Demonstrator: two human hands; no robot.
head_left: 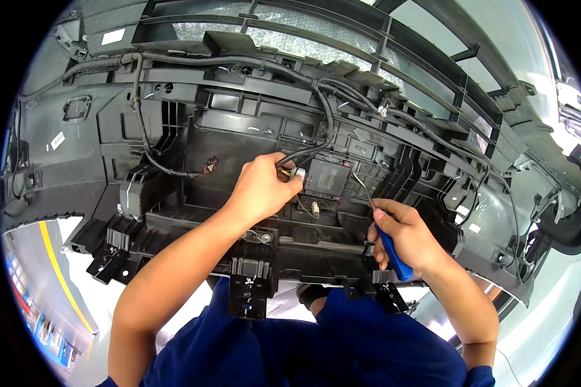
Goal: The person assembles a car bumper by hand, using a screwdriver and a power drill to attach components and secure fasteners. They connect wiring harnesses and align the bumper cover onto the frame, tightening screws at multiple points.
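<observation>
The back of a large black car bumper (232, 132) spreads out in front of me. My left hand (265, 187) is closed around a wiring harness near its end, where a light-coloured connector (299, 174) shows beside the fingers. In my right hand (403, 235) is a blue-handled tool (394, 250) with a thin metal shaft that looks bent. Its tip points up and left, beside a flat dark rectangular module (329, 177) fixed to the bumper; I cannot tell whether they touch. Below the module hangs a small pale connector (315, 208) on a thin wire.
A thick corrugated harness (239, 60) runs along the bumper, and a branch with a loose plug (210, 165) hangs at left. Slatted grille bars (310, 40) cross the far side. Black brackets (248, 297) jut toward my blue-clothed legs. A yellow floor line (64, 277) lies at left.
</observation>
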